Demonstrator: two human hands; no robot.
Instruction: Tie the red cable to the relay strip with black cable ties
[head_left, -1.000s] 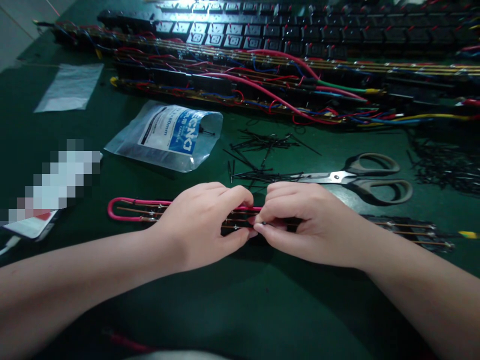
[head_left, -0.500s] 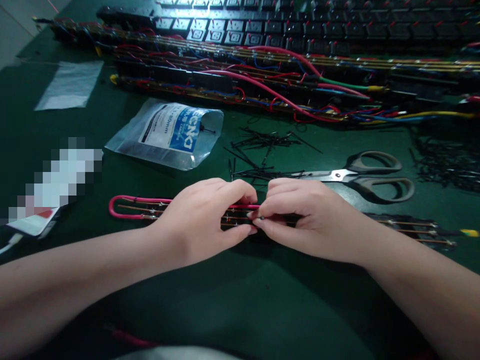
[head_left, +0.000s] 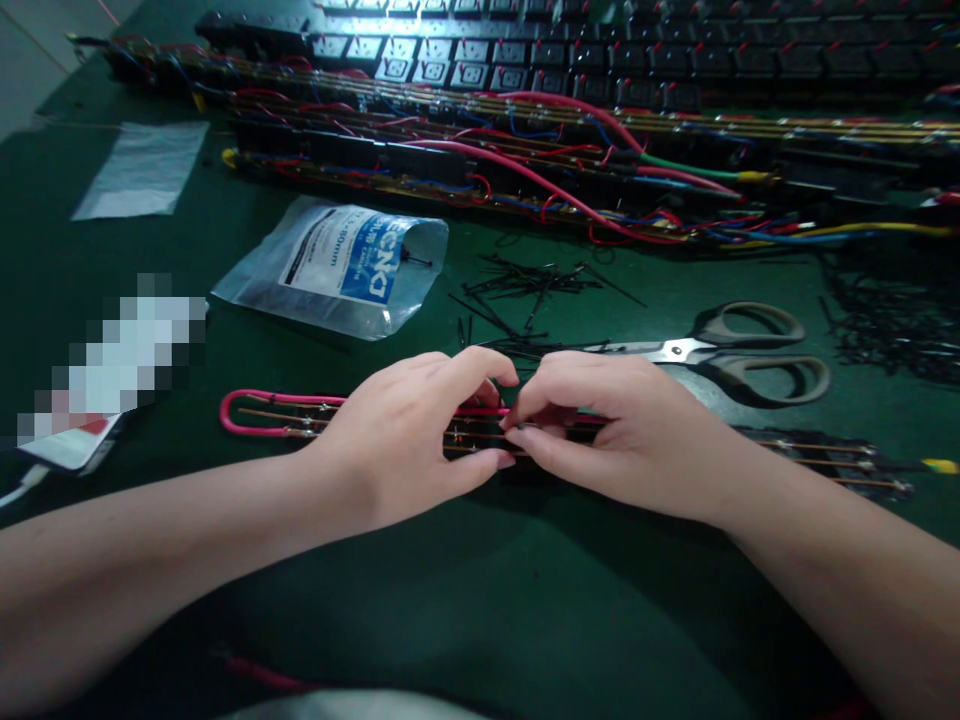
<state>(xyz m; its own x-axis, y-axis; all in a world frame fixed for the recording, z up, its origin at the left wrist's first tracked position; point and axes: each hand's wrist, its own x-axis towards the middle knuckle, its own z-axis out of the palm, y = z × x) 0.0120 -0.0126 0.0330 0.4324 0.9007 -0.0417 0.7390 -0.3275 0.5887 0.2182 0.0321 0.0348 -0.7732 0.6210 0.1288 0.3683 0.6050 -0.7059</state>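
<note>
In front of me lies a narrow black strip with copper rods (head_left: 825, 462). A thick red wire (head_left: 255, 395) loops round its left end and runs along its far side. My left hand (head_left: 401, 435) is closed over the middle of the strip, thumb on the near edge and fingers at the far side. Just right of it, my right hand (head_left: 600, 430) pinches a black cable tie at the strip, thumb against index finger. Most of the tie is hidden by the fingers. Loose black cable ties (head_left: 536, 280) lie beyond the hands.
Scissors (head_left: 675, 350) rest behind my right hand. An opened plastic bag (head_left: 330, 265) and a flat clear bag (head_left: 142, 170) lie at the left, near a phone on a cable (head_left: 67, 440). Long wired socket strips (head_left: 450, 160) line the back. More ties (head_left: 900, 320) are heaped right.
My left index finger has lifted slightly, and the right fingers have shifted a little up and left at the strip. The strip stays in place.
</note>
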